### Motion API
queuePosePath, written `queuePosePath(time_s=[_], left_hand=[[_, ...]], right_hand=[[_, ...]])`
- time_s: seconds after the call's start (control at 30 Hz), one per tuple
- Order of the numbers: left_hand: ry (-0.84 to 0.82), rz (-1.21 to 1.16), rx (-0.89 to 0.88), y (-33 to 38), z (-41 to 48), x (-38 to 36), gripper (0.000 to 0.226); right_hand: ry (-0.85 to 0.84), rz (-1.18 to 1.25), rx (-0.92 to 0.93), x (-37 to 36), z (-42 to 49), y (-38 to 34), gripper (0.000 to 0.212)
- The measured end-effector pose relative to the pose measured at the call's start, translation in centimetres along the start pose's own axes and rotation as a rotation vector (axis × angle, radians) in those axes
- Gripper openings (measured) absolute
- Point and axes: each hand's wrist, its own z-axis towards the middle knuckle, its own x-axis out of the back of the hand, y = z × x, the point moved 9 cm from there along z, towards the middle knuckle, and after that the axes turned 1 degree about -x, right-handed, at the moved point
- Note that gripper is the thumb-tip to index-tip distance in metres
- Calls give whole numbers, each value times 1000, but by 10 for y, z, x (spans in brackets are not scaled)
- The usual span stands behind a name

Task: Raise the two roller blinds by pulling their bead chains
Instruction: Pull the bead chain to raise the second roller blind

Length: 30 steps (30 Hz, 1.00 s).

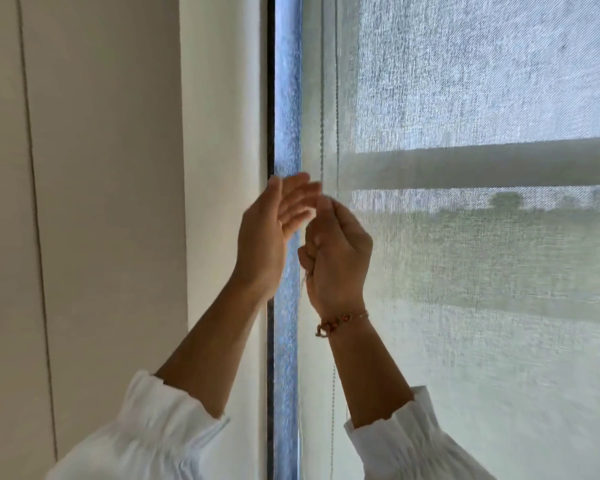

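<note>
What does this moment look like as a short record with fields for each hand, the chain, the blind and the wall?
left hand: open, fingers spread, raised beside the chain, blurred
right hand: curled shut on the bead chain
bead chain: runs up from the right hand along the blind's left edge
blind: sheer, covering the window, outdoors visible through it
bracelet: on the right wrist
wall: plain, left of the window

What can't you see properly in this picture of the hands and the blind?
Head view, the only one:
- Top of the roller blind: cut off by the upper edge, so its roller is hidden.
- Bead chain: thin and faint; the right hand covers the part it seems to grip.
- Left hand: fingertips motion-blurred, so contact with the chain is unclear.
- A second blind: cannot be told apart.
</note>
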Motion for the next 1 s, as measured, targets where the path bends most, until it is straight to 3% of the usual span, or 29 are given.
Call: queuePosePath(time_s=[0.13, 0.33, 0.6, 0.77, 1.0], left_hand=[[-27, 111, 0, 23, 20, -15, 28], [-2, 56, 117, 16, 22, -27, 24], [-2, 30, -62, 19, 4, -30, 35], [-5, 96, -68, -1, -20, -19, 33], [31, 154, 116, -63, -74, 5, 37]], right_hand=[[4, -1, -92, 18, -28, 29, 19], [-31, 24, -188, 34, -54, 52, 24], [-208, 181, -418, 27, -51, 68, 20], [-238, 225, -391, 19, -15, 45, 35], [-220, 215, -254, -15, 30, -10, 23]])
